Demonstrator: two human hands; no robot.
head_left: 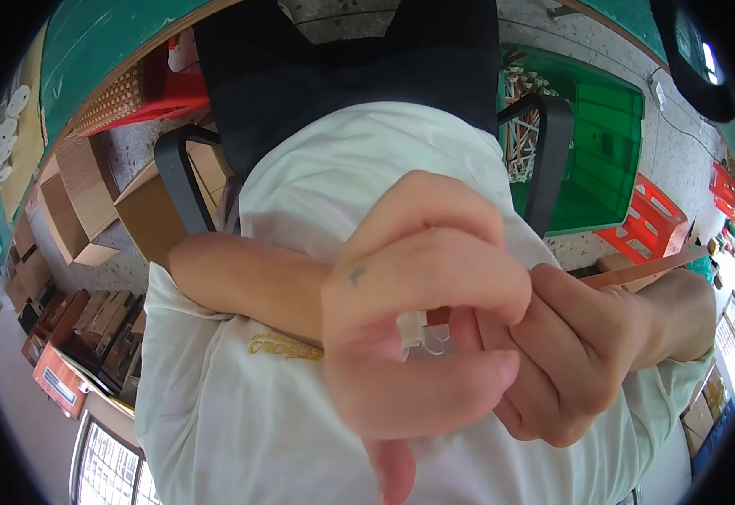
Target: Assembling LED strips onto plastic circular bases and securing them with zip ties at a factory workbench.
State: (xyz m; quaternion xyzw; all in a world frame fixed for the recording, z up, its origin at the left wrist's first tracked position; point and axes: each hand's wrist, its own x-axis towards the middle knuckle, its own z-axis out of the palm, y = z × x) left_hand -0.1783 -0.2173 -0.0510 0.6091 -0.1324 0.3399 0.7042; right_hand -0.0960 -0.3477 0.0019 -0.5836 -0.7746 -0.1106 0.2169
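Centre frame, our left hand [422, 311] pinches one small clear clip [415, 330] between thumb and fingers. Our right hand [573, 353], curled shut, grips one orange strip [649, 268] running to the right. One green crate [607, 151] upper right.

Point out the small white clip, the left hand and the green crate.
small white clip [412, 330], head view, on its white plastic body between the fingers.
left hand [422, 328], head view, middle of the hand.
green crate [607, 143], head view, on its inner wall.

Two hands [468, 328], one white clip [412, 330], one strip [645, 269].
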